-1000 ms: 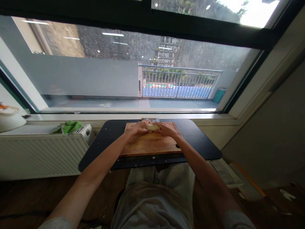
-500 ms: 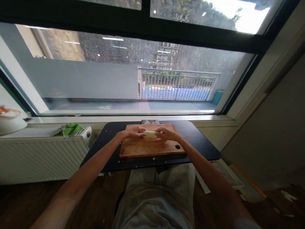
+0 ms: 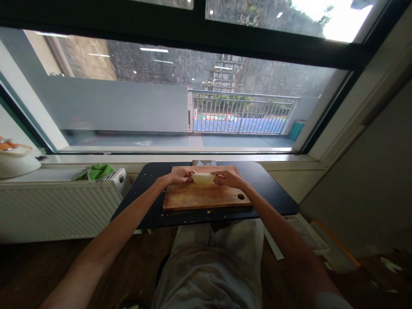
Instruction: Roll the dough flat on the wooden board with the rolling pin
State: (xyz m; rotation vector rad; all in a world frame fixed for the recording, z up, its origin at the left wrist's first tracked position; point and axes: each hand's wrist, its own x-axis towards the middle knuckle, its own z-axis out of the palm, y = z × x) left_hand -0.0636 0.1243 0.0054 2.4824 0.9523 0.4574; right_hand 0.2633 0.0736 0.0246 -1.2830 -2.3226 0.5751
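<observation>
One pale, smooth, rounded lump of dough-like material [image 3: 204, 179], oblong and matte, held above the far half of one rectangular wooden cutting board [image 3: 206, 196]. The left hand [image 3: 180, 176] closes its fingers on the lump's left end; the right hand [image 3: 228, 177] closes its fingers on the right end, so both hands grip the same piece from opposite sides. The board, brown with visible grain and a single round hole near its right front corner, lies flat on one black table top [image 3: 273, 197] with rounded corners, its matte surface dotted with pale crumbs. To the left stands one white ribbed metal radiator [image 3: 54, 206]; one crumpled green cloth [image 3: 98, 171] rests on its top, and one white rounded vessel [image 3: 16, 162] sits at the far left edge. Behind the table runs a wide glass window in a dark frame [image 3: 206, 40].
</observation>
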